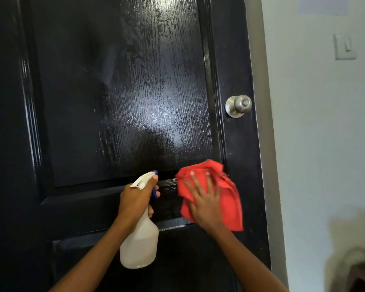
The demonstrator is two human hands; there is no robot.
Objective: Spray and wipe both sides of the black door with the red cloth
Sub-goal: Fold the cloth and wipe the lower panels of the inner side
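Two hands work below the round metal doorknob: the right hand presses the crumpled red cloth flat-fingered against the glossy black panelled door, while the left hand, curled round the white plastic spray bottle, keeps it ready. Beneath the doorknob, the door's edge lies close; open panel spreads leftward.

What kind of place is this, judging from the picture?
Probably a room inside a home. A glossy black door with a round metal knob stands beside a pale painted wall that carries a light switch, the usual fittings of a house or flat.
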